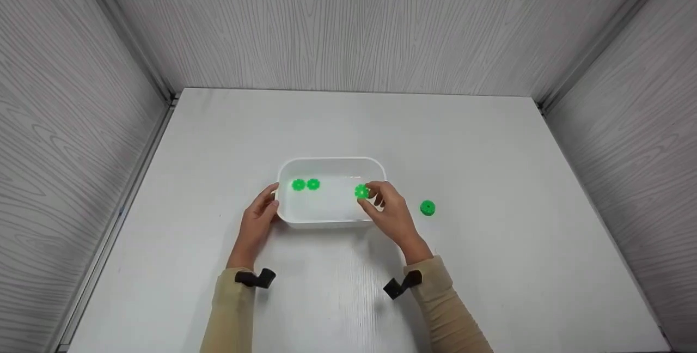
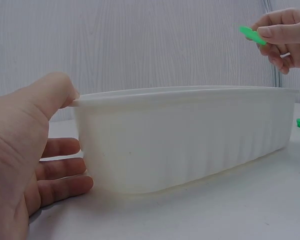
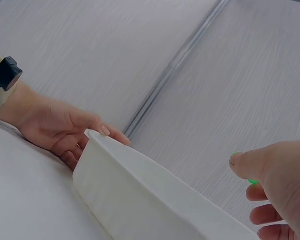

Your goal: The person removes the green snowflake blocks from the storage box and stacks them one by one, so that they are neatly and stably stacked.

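Note:
A white plastic tub (image 1: 332, 222) stands on the table with two green flower-shaped discs (image 1: 298, 184) side by side on its floor, toward the left end. My left hand (image 1: 258, 222) holds the tub's left end; the thumb (image 2: 60, 90) is at the rim and the lower fingers (image 2: 65, 185) are by the outer wall. Between thumb and fingertips, my right hand (image 1: 389, 214) pinches another green flower-shaped disc (image 1: 361, 192). The left wrist view shows this disc (image 2: 252, 35) tilted above the rim; in the right wrist view the thumb mostly hides it.
A short stack of green discs (image 1: 427, 207) sits on the white table (image 1: 490, 178), right of the tub. Grey wood-grain panels (image 1: 348, 26) enclose the table at the back and both sides. Each sleeve cuff carries a black wrist camera (image 1: 256, 278).

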### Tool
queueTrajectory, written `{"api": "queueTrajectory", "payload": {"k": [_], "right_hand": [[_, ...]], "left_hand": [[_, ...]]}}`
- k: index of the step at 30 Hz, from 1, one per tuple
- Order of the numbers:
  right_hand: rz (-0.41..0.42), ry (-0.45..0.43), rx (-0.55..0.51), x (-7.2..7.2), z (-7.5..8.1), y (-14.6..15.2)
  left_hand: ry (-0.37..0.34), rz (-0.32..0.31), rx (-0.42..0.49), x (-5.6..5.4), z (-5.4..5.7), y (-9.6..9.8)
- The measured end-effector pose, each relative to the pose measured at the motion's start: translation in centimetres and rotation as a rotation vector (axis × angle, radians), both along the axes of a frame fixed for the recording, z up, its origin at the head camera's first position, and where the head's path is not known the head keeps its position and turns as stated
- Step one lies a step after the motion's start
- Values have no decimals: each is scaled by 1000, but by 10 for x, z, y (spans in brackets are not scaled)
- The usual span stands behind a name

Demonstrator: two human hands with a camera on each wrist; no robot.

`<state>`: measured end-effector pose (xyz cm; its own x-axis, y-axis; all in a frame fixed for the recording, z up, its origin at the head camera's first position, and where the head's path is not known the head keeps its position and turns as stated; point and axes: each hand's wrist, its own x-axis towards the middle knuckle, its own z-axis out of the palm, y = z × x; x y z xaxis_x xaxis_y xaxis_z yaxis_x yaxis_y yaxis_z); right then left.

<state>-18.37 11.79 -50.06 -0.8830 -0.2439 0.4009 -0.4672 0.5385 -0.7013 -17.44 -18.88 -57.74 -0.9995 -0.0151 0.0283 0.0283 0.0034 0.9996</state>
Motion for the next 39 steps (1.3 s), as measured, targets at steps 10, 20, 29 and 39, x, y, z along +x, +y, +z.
{"api": "queueTrajectory", "payload": {"k": [10,20,29,39], "right_hand": [[-50,18,-39,4,-9,19],[-93,16,-68,6,-12,34],[-121,5,-106,8,-23,48],[-208,3,-104,10,-31,69]], "left_hand": [[-12,14,-12,0,2,1],[-16,23,-16,-1,1,1],[-47,-3,25,7,20,4],[-67,15,-9,1,7,1]]}}
